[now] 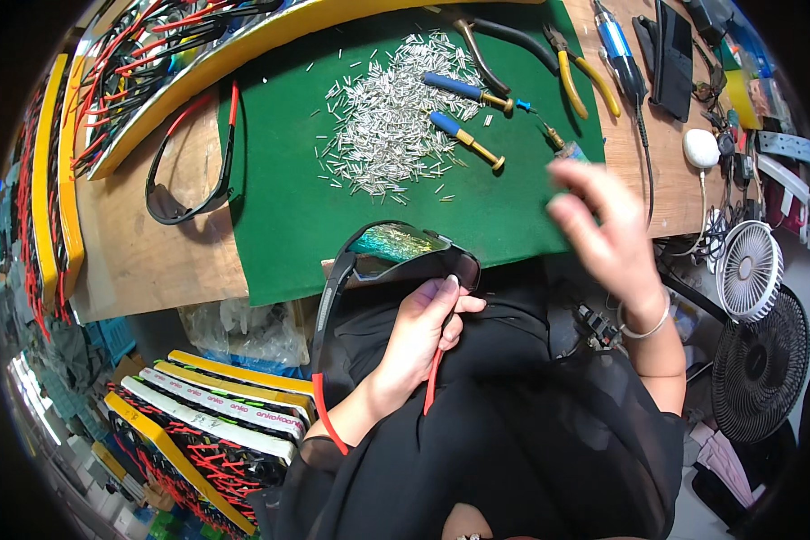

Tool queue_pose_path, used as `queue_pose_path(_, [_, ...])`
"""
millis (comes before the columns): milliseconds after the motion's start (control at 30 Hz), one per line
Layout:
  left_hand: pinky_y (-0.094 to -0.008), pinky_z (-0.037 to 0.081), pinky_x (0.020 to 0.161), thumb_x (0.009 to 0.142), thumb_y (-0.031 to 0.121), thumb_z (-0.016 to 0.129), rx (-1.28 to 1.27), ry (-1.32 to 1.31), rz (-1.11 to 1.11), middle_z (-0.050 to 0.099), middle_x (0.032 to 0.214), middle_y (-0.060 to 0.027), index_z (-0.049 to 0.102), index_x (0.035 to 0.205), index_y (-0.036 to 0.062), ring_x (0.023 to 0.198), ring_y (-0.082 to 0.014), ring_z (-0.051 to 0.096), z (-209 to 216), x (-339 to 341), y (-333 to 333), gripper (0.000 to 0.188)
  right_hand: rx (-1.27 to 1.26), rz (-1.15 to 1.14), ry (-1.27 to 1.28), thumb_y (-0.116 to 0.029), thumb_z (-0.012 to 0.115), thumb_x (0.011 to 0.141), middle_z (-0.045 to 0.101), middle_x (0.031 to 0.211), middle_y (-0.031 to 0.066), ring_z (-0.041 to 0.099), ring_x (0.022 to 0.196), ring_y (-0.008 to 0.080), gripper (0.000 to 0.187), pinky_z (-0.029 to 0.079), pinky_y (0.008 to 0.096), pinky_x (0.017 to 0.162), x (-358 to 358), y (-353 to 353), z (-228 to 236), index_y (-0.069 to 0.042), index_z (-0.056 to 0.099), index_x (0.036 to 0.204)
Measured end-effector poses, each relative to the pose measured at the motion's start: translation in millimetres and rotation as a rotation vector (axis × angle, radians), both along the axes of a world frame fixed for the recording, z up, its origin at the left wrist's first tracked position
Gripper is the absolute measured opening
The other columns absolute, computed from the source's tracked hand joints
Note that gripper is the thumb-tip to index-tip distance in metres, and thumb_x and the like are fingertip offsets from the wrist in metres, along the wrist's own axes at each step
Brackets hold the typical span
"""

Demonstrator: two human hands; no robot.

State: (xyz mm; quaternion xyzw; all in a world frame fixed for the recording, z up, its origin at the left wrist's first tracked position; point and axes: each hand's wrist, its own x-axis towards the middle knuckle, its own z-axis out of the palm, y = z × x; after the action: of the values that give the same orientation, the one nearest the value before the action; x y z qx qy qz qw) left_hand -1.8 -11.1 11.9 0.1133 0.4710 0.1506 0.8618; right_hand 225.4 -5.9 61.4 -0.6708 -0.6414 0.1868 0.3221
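My left hand is closed on a pair of wraparound sunglasses with a mirrored lens, dark frame and red temple tips. The thumb and fingers pinch it near one end of the lens, above my lap. My right hand hangs over the mat's right edge, slightly blurred, thumb and fingers apart. Just beyond its fingertips is a small bottle with a needle tip, partly hidden. Two blue-handled drivers with brass-coloured shafts lie beside a heap of small silvery metal pins on the green mat.
Another pair of sunglasses lies left of the mat. Trays of red-tipped frames stand at the far left and lower left. Yellow-handled cutters, pliers, a blue corded tool and fans are further right.
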Motion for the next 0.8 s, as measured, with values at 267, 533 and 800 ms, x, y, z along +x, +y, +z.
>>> queue_pose_path(267, [-0.0144, 0.028, 0.038, 0.092, 0.027, 0.047, -0.089, -0.129, 0.057, 0.062, 0.081, -0.0056, 0.050, 0.091, 0.0069, 0.044, -0.0020, 0.036, 5.0, 1.4, 3.4, 0.020, 0.008, -0.143, -0.498, -0.019, 0.065, 0.076, 0.047, 0.089, 0.0153, 0.051, 0.082, 0.0291, 0.037, 0.045, 0.0357, 0.070, 23.4, 10.0, -40.1, 0.000, 0.050, 0.105])
queue_pose_path(533, [-0.0141, 0.026, 0.037, 0.093, 0.024, 0.046, -0.117, -0.163, 0.102, 0.062, 0.081, -0.0061, 0.052, 0.094, 0.0069, 0.043, -0.0017, 0.035, 5.9, -5.1, 1.9, 0.018, -0.120, 0.184, -0.053, -0.010, 0.058, 0.078, 0.049, 0.088, 0.0155, 0.055, 0.064, 0.0293, 0.028, 0.047, 0.0365, 0.060, -16.8, 4.1, 4.6, -0.001, 0.048, 0.103])
queue_pose_path(800, [-0.0149, 0.029, 0.037, 0.092, 0.027, 0.048, 0.062, -0.050, 0.088, 0.062, 0.081, -0.0074, 0.049, 0.091, 0.0061, 0.043, -0.0022, 0.036, 7.9, -7.4, 3.2, 0.021, -0.352, 0.347, -0.410, -0.017, 0.057, 0.081, 0.046, 0.087, 0.0140, 0.057, 0.066, 0.0262, 0.044, 0.048, 0.0343, 0.053, -68.3, 21.2, -8.2, -0.004, 0.043, 0.120])
